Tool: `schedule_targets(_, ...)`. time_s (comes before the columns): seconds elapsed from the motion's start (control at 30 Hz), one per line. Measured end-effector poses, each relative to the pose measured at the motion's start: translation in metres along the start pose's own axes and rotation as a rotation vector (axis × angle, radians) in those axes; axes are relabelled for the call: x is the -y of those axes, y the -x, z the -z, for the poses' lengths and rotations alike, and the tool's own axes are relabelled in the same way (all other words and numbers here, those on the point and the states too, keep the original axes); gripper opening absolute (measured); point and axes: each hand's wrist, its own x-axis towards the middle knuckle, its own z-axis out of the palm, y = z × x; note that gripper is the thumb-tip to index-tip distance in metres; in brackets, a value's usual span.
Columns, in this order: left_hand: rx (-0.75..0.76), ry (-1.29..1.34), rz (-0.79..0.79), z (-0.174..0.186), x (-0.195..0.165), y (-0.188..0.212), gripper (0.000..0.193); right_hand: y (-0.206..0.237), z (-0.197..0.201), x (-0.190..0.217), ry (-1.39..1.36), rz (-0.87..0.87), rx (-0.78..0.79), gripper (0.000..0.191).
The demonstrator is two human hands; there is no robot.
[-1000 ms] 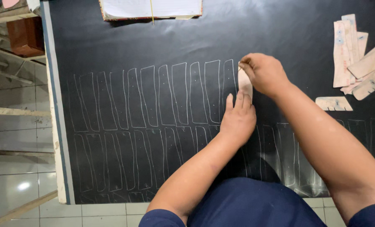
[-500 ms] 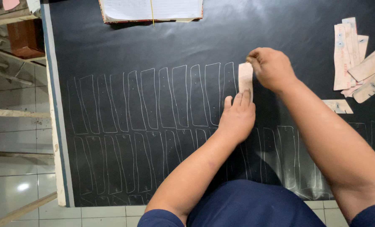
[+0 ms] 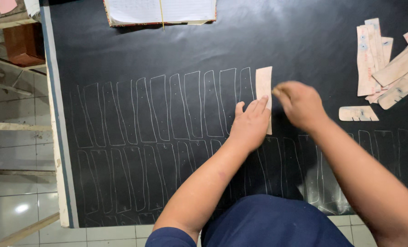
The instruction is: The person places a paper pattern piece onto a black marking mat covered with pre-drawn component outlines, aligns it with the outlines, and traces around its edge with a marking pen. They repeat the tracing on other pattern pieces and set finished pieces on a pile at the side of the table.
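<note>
A narrow tan cardboard template lies upright on a black sheet that covers the table. My left hand presses flat on the template's lower part. My right hand is just right of the template's edge, blurred, fingers pinched around a small marking tool that I can barely see. Rows of white traced outlines of the same shape fill the sheet to the left of the template and below it.
A pile of tan templates lies at the right edge, with one short piece below it. An open notebook sits at the far edge. The table's left edge borders tiled floor and wooden furniture.
My right hand has moved down along the template's right edge, from its top to about mid-height. My left hand and the template have stayed in place.
</note>
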Motion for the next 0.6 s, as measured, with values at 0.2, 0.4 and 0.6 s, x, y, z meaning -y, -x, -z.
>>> schedule_targets(0.2, 0.041, -0.002, -0.002, -0.001, 0.004, 0.000, 0.027, 0.070, 0.011, 0.022, -0.097, -0.061, 0.095, 0.017)
schedule_targets(0.4, 0.053, 0.082, 0.004, 0.003, 0.005, -0.004, 0.046, 0.097, 0.019, 0.029, -0.102, -0.122, 0.164, 0.018)
schedule_targets(0.6, 0.129, 0.062, 0.005, 0.014, 0.001, -0.009, 0.047, 0.107, 0.020, 0.028, -0.113, -0.142, 0.166, 0.019)
